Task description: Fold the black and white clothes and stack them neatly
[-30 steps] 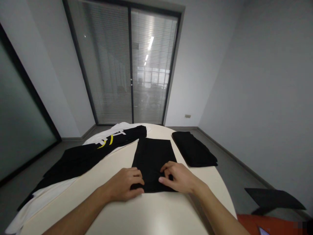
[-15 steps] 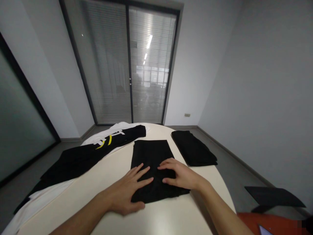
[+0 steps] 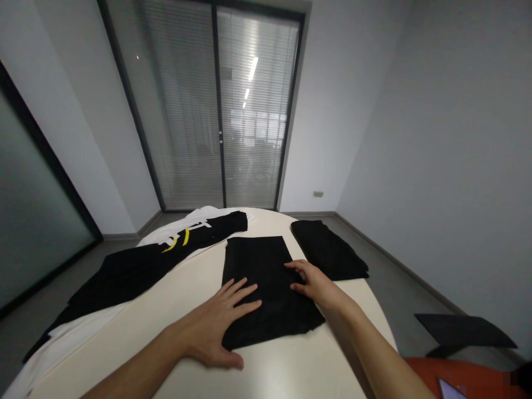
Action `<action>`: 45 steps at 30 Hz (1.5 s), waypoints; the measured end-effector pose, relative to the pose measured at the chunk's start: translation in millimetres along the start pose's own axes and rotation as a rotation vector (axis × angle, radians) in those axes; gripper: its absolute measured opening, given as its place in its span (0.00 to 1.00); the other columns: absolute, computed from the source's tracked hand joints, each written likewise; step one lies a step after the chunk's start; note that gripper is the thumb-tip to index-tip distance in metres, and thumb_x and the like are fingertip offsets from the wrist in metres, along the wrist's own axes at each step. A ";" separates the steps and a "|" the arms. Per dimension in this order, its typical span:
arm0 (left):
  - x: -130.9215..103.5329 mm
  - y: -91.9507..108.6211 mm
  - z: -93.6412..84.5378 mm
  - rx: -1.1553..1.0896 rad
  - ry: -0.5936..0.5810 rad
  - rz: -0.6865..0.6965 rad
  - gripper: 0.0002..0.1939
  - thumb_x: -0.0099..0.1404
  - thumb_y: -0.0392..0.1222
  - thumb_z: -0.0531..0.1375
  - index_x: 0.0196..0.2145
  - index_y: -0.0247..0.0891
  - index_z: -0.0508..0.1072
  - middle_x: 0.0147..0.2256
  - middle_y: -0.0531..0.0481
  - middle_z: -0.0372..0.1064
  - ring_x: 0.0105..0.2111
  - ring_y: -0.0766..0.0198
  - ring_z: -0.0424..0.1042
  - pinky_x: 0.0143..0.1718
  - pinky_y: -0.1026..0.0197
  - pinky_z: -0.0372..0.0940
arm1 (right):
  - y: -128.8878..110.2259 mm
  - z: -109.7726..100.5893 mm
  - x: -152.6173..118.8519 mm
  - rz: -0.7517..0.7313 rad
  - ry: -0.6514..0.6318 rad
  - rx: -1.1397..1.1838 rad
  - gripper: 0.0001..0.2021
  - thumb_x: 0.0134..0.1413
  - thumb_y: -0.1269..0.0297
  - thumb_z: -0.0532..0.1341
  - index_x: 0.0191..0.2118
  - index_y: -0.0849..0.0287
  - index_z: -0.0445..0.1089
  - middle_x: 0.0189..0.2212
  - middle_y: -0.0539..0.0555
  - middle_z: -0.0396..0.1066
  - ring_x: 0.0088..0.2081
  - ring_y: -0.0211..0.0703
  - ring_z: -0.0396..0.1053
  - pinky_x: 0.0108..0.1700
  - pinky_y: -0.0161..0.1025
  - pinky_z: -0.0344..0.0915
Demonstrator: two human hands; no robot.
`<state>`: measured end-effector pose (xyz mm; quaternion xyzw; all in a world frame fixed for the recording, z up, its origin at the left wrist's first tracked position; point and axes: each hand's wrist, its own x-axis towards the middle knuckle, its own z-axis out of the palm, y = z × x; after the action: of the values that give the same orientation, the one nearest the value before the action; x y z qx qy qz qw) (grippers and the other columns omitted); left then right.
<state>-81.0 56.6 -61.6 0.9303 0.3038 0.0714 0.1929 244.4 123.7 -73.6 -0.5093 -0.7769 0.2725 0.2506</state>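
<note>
A folded black garment (image 3: 261, 260) lies flat on the pale table (image 3: 183, 293) in front of me; its exact kind does not show. My left hand (image 3: 218, 321) rests with spread fingers on its left part, the thumb over the tabletop by the near edge. At the garment's right edge is my right hand (image 3: 313, 282), fingers loosely bent and thumb apart from them, holding nothing. Whether those fingertips touch the cloth, I cannot tell.
Another folded black garment (image 3: 328, 249) lies on the table's right side. Along the left edge are black clothes (image 3: 137, 271) with white and yellow print, over white cloth (image 3: 87, 327). A dark chair part (image 3: 465, 330) and a red surface (image 3: 469, 371) stand lower right.
My right hand has moved right and slightly away from me, from the garment's middle to its right edge. My left hand has stayed almost in place.
</note>
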 end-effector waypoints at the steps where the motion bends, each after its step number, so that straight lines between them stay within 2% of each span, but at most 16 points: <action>1: -0.3 0.8 0.3 -0.001 0.001 0.001 0.54 0.53 0.61 0.68 0.71 0.52 0.47 0.72 0.47 0.35 0.70 0.37 0.36 0.67 0.31 0.37 | 1.5 1.6 2.0 0.021 0.029 0.025 0.27 0.46 0.73 0.66 0.55 0.56 0.71 0.53 0.58 0.70 0.52 0.50 0.70 0.58 0.49 0.64; 5: -1.8 2.0 2.1 0.000 0.014 0.011 0.51 0.55 0.52 0.68 0.70 0.51 0.48 0.72 0.47 0.36 0.70 0.41 0.38 0.68 0.35 0.42 | 1.0 6.5 8.2 0.014 0.130 0.129 0.22 0.48 0.77 0.61 0.50 0.55 0.74 0.49 0.55 0.74 0.52 0.48 0.71 0.56 0.48 0.66; 9: -2.3 -0.2 4.8 0.004 0.045 0.034 0.50 0.55 0.51 0.68 0.70 0.50 0.50 0.72 0.46 0.38 0.70 0.41 0.39 0.68 0.35 0.42 | 0.2 5.3 10.2 -0.046 0.197 0.157 0.20 0.53 0.76 0.57 0.49 0.55 0.74 0.49 0.54 0.75 0.51 0.46 0.71 0.57 0.47 0.67; 13: -3.0 -1.7 5.7 0.003 0.060 0.044 0.51 0.54 0.50 0.69 0.70 0.50 0.50 0.72 0.45 0.39 0.70 0.40 0.41 0.67 0.34 0.42 | 1.8 2.6 7.2 -0.063 0.168 0.004 0.19 0.54 0.76 0.56 0.49 0.55 0.74 0.50 0.55 0.74 0.53 0.46 0.70 0.58 0.47 0.65; 16: -3.8 -1.2 3.9 -0.005 0.046 0.052 0.50 0.56 0.54 0.68 0.70 0.51 0.50 0.72 0.45 0.38 0.70 0.39 0.40 0.67 0.33 0.43 | -5.2 3.8 2.9 -0.082 0.132 -0.151 0.16 0.58 0.69 0.58 0.51 0.56 0.73 0.50 0.57 0.72 0.54 0.48 0.69 0.60 0.48 0.63; 21: -3.5 -3.1 2.3 -0.046 0.108 0.025 0.29 0.70 0.51 0.56 0.67 0.55 0.57 0.71 0.50 0.43 0.69 0.45 0.46 0.66 0.37 0.49 | -24.1 11.0 -3.4 0.005 0.150 -0.307 0.19 0.64 0.54 0.56 0.56 0.56 0.71 0.54 0.60 0.68 0.54 0.51 0.69 0.58 0.47 0.64; 26: -3.6 -2.7 -1.3 -0.022 0.116 0.019 0.39 0.61 0.53 0.66 0.67 0.53 0.58 0.69 0.46 0.49 0.67 0.42 0.50 0.65 0.38 0.52 | -28.6 7.1 -5.7 0.101 0.095 -0.431 0.17 0.65 0.52 0.54 0.46 0.56 0.77 0.46 0.61 0.73 0.48 0.52 0.73 0.53 0.48 0.67; 28: -3.9 -1.7 -3.8 -0.025 0.110 0.032 0.35 0.62 0.54 0.65 0.65 0.53 0.61 0.67 0.47 0.54 0.65 0.45 0.55 0.64 0.41 0.56 | -30.8 4.1 -6.1 0.002 0.102 -0.458 0.19 0.65 0.51 0.54 0.49 0.55 0.76 0.52 0.61 0.71 0.55 0.55 0.68 0.58 0.51 0.64; 30: -3.8 -2.8 -3.9 -0.008 0.152 0.022 0.28 0.68 0.53 0.60 0.64 0.53 0.63 0.65 0.48 0.58 0.64 0.49 0.58 0.64 0.43 0.57 | -34.5 3.7 -7.1 -0.144 0.062 -0.442 0.24 0.65 0.48 0.54 0.60 0.53 0.68 0.63 0.60 0.61 0.65 0.56 0.55 0.65 0.54 0.55; 32: -3.1 -6.9 -0.8 0.047 0.237 -0.034 0.26 0.72 0.51 0.55 0.65 0.52 0.61 0.66 0.48 0.56 0.65 0.50 0.55 0.65 0.42 0.54 | -38.8 6.7 -8.8 -0.234 -0.031 -0.403 0.32 0.64 0.44 0.53 0.69 0.49 0.55 0.70 0.56 0.48 0.71 0.57 0.41 0.69 0.57 0.45; 34: -1.9 -12.4 3.8 0.105 0.310 -0.105 0.29 0.71 0.51 0.55 0.67 0.50 0.57 0.69 0.46 0.50 0.67 0.46 0.51 0.65 0.39 0.52 | -43.6 11.0 -11.1 -0.250 -0.161 -0.374 0.38 0.60 0.39 0.55 0.71 0.47 0.49 0.72 0.55 0.43 0.72 0.59 0.36 0.69 0.61 0.39; 35: -1.2 -15.0 5.7 0.121 0.325 -0.131 0.31 0.70 0.52 0.56 0.68 0.49 0.57 0.69 0.45 0.49 0.67 0.45 0.51 0.65 0.38 0.52 | -46.1 12.8 -12.3 -0.243 -0.221 -0.363 0.40 0.58 0.37 0.57 0.71 0.46 0.49 0.72 0.56 0.43 0.72 0.61 0.37 0.69 0.62 0.39; 37: 1.0 -19.2 7.7 0.126 0.346 -0.170 0.28 0.69 0.52 0.58 0.65 0.48 0.62 0.66 0.44 0.57 0.63 0.47 0.59 0.62 0.40 0.57 | -51.9 14.1 -14.8 -0.237 -0.302 -0.349 0.43 0.51 0.34 0.61 0.69 0.46 0.55 0.70 0.58 0.48 0.70 0.63 0.43 0.68 0.62 0.41; 40: 5.4 -25.9 7.5 0.125 0.455 -0.249 0.17 0.72 0.48 0.54 0.55 0.44 0.72 0.53 0.45 0.72 0.53 0.51 0.70 0.56 0.45 0.63 | -61.6 10.7 -17.9 -0.276 -0.302 -0.330 0.39 0.45 0.35 0.66 0.62 0.45 0.67 0.63 0.58 0.61 0.63 0.62 0.57 0.65 0.58 0.50; 42: 7.9 -34.5 8.0 0.129 0.578 -0.316 0.15 0.71 0.43 0.52 0.50 0.41 0.74 0.50 0.44 0.73 0.51 0.52 0.71 0.54 0.46 0.64 | -66.9 7.1 -18.9 -0.312 -0.284 -0.304 0.34 0.46 0.37 0.67 0.57 0.46 0.72 0.56 0.57 0.68 0.57 0.58 0.64 0.60 0.53 0.58; 45: 8.9 -54.9 12.1 0.083 0.731 -0.393 0.18 0.68 0.37 0.52 0.53 0.39 0.71 0.55 0.42 0.69 0.57 0.51 0.67 0.59 0.45 0.61 | -68.4 3.9 -17.5 -0.328 -0.268 -0.240 0.30 0.50 0.42 0.67 0.57 0.49 0.72 0.48 0.56 0.72 0.50 0.53 0.68 0.54 0.47 0.63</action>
<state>-100.3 98.7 -94.7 0.7750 0.5267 0.3463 0.0447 203.3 84.1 -32.0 -0.3618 -0.9024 0.1988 0.1239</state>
